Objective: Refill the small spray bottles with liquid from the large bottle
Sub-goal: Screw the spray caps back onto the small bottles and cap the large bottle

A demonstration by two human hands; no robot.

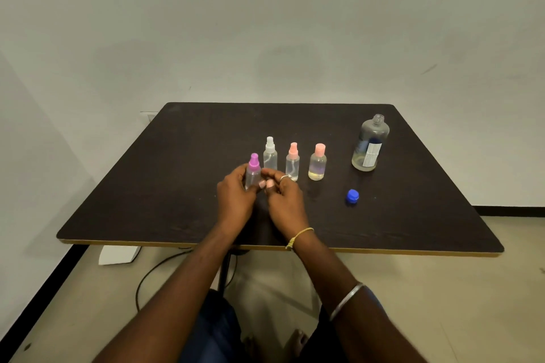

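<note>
now left hand (236, 200) and right hand (284, 200) both grip purple-capped bottle (253, 174).

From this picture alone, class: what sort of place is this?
Probably a plain indoor room set up as a workspace: a dark table before a plain white wall, and a black cable on the floor beneath.

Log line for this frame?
left hand: holds purple-top bottle | right hand: beside it, grip unclear | large bottle: uncapped, upright | blue cap: on table
</note>
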